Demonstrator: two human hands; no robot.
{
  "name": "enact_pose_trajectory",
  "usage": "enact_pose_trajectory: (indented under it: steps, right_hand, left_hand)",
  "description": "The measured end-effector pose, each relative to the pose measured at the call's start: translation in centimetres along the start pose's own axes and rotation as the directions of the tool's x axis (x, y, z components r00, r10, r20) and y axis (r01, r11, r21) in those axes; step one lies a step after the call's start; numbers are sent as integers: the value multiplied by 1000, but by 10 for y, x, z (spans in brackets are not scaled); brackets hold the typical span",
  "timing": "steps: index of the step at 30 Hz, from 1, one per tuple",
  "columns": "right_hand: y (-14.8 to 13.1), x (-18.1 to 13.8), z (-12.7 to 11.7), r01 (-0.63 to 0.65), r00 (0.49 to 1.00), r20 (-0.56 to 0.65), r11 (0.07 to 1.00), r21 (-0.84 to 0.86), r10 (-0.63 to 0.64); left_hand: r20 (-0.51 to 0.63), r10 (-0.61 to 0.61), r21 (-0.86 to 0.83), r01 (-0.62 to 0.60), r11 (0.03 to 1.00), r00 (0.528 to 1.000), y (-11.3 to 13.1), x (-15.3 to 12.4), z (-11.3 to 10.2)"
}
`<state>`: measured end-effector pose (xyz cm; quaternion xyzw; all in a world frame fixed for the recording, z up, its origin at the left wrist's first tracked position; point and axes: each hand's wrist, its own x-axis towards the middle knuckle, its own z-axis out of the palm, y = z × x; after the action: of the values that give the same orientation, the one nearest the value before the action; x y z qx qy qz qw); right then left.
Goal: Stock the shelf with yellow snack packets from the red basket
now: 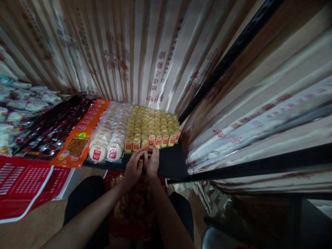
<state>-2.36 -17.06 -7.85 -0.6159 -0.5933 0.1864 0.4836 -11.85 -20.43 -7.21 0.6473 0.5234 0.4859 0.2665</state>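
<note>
Rows of small yellow snack packets (153,124) with red-and-white labels stand on a black shelf (171,160). At their front edge my left hand (134,165) and my right hand (152,162) come together, fingers curled and closed. Between the fingertips is one yellow snack packet (145,143) in the front row, its lower part hidden by the fingers. Left of the yellow rows lie two rows of round white wrapped crackers (114,138). Beside those is a long orange snack bag (80,135) with a picture of brown sticks.
Dark shiny packs (54,124) and white-wrapped snacks (28,98) fill the left. A red basket (28,183) with a white handle stands below the shelf edge. Between my legs is a red container (116,223) of packets. Printed curtains (145,45) and black metal bars (228,58) enclose the shelf.
</note>
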Motion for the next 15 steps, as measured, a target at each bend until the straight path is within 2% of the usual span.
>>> enact_pose_trajectory:
  steps: [4, 8, 15]
  right_hand:
    - [5, 2, 4, 22, 1000, 19, 999, -42, -21]
    - [7, 3, 5, 48, 998, 45, 993, -106, -43]
    - [4, -12, -4, 76, 995, 67, 993, -95, -70]
  left_hand:
    - [35, -47, 17, 46, 999, 998, -1, 1, 3]
    - [58, -43, 40, 41, 998, 997, -2, 0, 4]
    - [90, -84, 83, 76, 994, 992, -5, -9, 1]
